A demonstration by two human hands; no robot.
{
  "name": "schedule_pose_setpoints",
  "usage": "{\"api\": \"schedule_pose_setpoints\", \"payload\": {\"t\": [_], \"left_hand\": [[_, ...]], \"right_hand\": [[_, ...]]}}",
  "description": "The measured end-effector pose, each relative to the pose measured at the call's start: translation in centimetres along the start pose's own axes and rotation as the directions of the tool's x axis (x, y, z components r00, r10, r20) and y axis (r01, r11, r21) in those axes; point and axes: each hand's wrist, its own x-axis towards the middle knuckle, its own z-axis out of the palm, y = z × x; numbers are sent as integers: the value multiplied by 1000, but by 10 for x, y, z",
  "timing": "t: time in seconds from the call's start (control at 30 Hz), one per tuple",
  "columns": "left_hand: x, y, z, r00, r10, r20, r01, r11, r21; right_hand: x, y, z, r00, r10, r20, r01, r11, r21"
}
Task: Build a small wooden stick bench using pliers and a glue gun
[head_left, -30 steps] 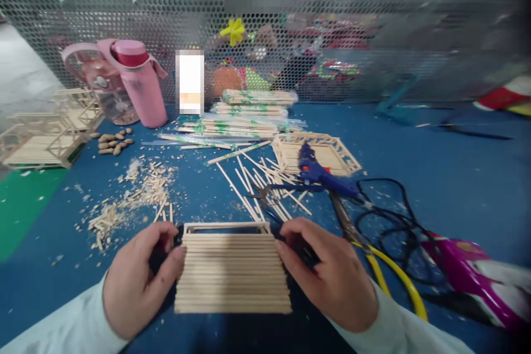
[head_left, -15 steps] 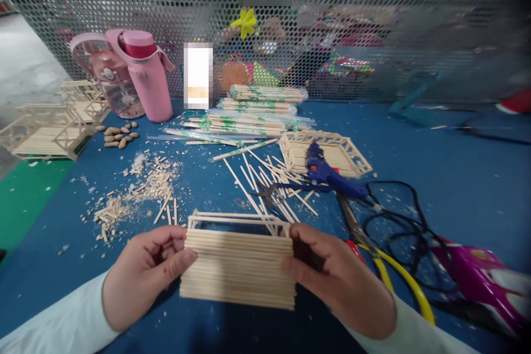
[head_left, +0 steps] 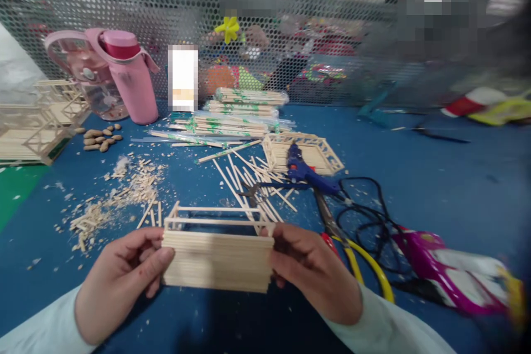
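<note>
Between my hands is a small stick model (head_left: pixel 218 263), a flat panel of pale wooden sticks laid side by side with a thin rail frame along its far edge. My left hand (head_left: pixel 124 276) pinches its left end, thumb on the panel face. My right hand (head_left: pixel 313 268) grips the right end, its fingers partly behind the model. Just beyond it lie loose wooden sticks (head_left: pixel 236 177) with pliers (head_left: pixel 253 191) on them. A blue glue gun (head_left: pixel 309 171) rests against another stick frame (head_left: pixel 327 157).
Yellow-handled scissors (head_left: pixel 352 263), a black cord (head_left: pixel 373 182) and a purple-and-white packet (head_left: pixel 448 271) lie right. Stick scraps (head_left: pixel 136 185), peanuts (head_left: pixel 99 138), pink bottles (head_left: pixel 135 83) and stick models (head_left: pixel 25 135) are left. Wrapped stick bundles (head_left: pixel 244 110) lie before a perforated metal screen (head_left: pixel 332 22).
The view has swung right, so everything sits further left. The model is tilted differently, with its panel looking shorter and more of the rail frame showing. Both hands still hold it.
</note>
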Motion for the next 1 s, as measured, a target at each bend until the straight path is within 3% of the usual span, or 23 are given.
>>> {"api": "schedule_pose_setpoints", "payload": {"t": [0.17,0.27,0.43,0.6,0.77,0.83,0.9,1.0], "left_hand": [[0,-20,-4,996,16,-93,-9,997,77],[-2,-25,-3,990,26,-142,-11,994,106],[-4,-22,-2,990,63,-127,-46,990,136],[-2,-21,-1,987,28,-159,-10,994,113],[0,-13,0,992,-123,-19,121,990,-72],[0,-9,0,981,-179,70,188,969,-158],[1,-9,1,969,-207,135,230,953,-195],[2,-14,1,948,-246,201,282,944,-173]], "right_hand": [[-1,-4,0,999,17,33,-22,989,145],[0,-4,-1,999,-20,26,16,988,151],[1,-4,0,1000,-10,12,9,992,128],[1,-1,0,1000,6,-6,-5,995,95],[4,-1,-1,996,81,41,-86,983,161],[4,-4,-3,990,130,50,-133,989,60],[4,-8,-8,993,114,-8,-113,974,-195],[4,-12,-19,987,-76,-139,-14,832,-555]]}}
